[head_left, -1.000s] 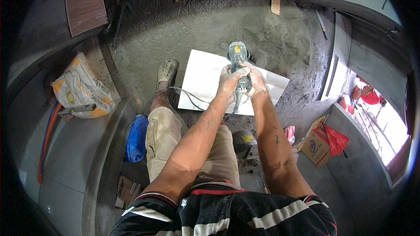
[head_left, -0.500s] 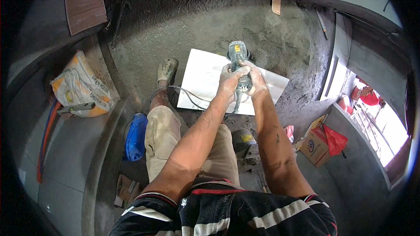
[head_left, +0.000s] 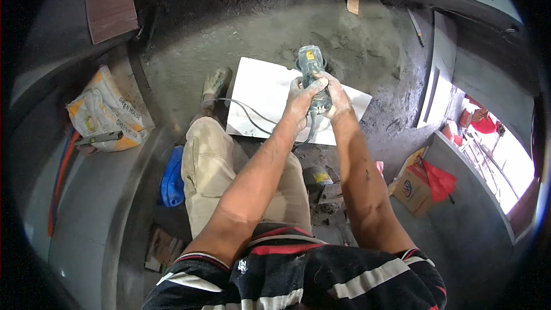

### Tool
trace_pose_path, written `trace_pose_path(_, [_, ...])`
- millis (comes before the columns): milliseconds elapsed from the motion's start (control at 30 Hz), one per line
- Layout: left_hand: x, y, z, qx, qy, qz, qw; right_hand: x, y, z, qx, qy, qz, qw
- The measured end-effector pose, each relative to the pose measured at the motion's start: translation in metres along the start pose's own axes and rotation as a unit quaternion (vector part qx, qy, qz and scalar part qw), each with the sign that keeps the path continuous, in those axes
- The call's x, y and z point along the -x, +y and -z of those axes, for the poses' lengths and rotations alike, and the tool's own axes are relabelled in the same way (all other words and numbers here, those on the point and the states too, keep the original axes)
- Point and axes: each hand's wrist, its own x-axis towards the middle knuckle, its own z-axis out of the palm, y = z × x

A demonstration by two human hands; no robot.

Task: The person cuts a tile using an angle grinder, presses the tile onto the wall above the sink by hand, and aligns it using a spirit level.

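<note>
My left hand and my right hand, both dusty, are closed from either side around the body of an angle grinder. The tool is dark grey with a yellow label, and its head points away from me. It lies over the far edge of a white tile with fine ribbed lines along its near side. The grinder's disc is mostly hidden beneath the head, so I cannot tell whether it touches the tile. A dark cord loops from the left across the tile toward the grinder's rear.
Rough wet-looking cement floor surrounds the tile. My shod foot is left of it. Nearby are a blue container, a small bucket, a cardboard box with red plastic, and a white sack on a ledge.
My view has shifted slightly, so the tile and grinder appear a little higher and farther left. My left knee looks nearer. Both hands keep their hold on the grinder.
</note>
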Motion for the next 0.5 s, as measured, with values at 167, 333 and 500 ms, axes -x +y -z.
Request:
trace_pose_path(167, [-0.018,0.007,0.008,-0.014,-0.022,0.016,1.0,-0.015,-0.004,-0.003,-0.009,-0.016,0.008,1.0])
trace_pose_path(333, [-0.03,0.01,0.008,-0.003,0.018,0.018,1.0,-0.031,-0.007,0.004,-0.01,-0.03,0.014,0.999])
trace_pose_path(500, [-0.035,0.007,0.014,0.031,0.036,0.024,0.999,-0.036,-0.002,-0.008,0.031,0.074,0.016,0.997])
